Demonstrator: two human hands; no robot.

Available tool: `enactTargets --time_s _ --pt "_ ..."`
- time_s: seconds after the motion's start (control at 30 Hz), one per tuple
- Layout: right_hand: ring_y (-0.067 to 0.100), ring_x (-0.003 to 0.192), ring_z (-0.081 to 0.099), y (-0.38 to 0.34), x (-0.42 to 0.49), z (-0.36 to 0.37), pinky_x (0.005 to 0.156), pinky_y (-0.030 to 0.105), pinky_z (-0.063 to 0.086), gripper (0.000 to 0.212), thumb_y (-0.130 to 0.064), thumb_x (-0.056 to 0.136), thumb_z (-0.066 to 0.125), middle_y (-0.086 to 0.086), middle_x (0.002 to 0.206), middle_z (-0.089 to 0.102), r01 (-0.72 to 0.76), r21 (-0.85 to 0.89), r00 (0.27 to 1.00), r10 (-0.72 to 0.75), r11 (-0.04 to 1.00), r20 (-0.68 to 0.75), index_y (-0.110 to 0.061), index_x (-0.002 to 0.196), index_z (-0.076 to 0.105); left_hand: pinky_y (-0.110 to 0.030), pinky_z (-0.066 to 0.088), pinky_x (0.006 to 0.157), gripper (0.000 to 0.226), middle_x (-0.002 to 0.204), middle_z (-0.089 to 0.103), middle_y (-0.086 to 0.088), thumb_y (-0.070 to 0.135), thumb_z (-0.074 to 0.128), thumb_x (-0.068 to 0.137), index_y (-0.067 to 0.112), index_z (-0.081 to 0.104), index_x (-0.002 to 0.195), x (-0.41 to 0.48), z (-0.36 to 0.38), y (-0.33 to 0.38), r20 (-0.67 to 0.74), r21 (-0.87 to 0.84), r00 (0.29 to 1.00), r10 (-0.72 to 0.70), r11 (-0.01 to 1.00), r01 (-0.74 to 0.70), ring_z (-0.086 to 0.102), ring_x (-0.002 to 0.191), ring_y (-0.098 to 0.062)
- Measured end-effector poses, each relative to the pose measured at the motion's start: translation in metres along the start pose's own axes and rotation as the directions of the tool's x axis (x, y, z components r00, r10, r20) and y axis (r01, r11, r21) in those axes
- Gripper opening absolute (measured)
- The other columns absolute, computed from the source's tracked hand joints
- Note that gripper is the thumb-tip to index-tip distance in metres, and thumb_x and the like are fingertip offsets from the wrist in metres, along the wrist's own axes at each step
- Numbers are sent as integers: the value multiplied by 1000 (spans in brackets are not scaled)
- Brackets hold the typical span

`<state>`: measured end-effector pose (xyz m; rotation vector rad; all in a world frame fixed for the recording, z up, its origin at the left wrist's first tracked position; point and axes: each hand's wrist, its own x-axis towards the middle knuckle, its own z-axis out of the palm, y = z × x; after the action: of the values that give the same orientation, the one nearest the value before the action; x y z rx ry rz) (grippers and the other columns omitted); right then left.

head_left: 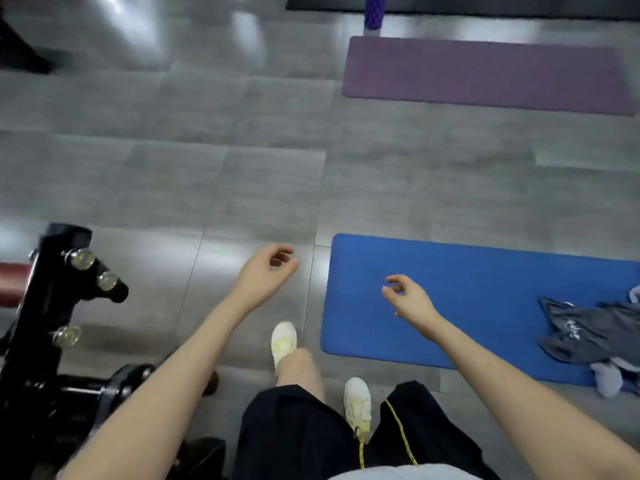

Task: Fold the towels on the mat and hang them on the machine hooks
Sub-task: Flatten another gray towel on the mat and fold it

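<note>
Head view: towels (588, 336) lie crumpled at the right end of the blue mat (467, 271), well apart from both hands. Left hand (266, 273) hangs over the floor (173, 174), right hand (414, 301) over the blue mat; fingers loosely curled, holding nothing. Machine (52, 323) stands left; purple mat (485, 74) lies beyond.

Towels (588, 337) lie on the near mat (467, 289), right; machine (52, 323) left; second mat (485, 74) beyond.

Overhead light glares on the floor (242, 188); edges blur.
</note>
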<state>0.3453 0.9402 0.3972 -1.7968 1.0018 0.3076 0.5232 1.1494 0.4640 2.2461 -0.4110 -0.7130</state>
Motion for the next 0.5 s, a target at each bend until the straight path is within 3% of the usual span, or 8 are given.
enactTargets --time_s 0.13,0.27,0.5 --pt "24 89 60 -28 65 -27 85 45 52 35 -34 93 52 -2 106 55 -104 160 985 124 982 -119 -19 125 50 -10 41 72 19 95 63 1 23 62 88 14 62 104 108 -30 29 133 36 987 90 995 -96 58 89 -14" --pt "23 87 57 -59 123 -47 77 41 51 34 -30 95 51 0 109 54 -165 361 937 260 918 -232 -17 126 49 -21 42 77 15 92 64 2 24 63 87 17 63 100 230 -65 70 240 119 950 199 965 -232 59 87 -15" --pt "23 90 59 -111 164 -79 74 38 52 30 -24 96 51 6 120 53 -107 714 750 527 692 -399 -13 124 50 -20 41 75 19 93 65 2 27 63 88 15 63 102 405 -74 181 571 273 752 330 787 -553 59 82 -13"
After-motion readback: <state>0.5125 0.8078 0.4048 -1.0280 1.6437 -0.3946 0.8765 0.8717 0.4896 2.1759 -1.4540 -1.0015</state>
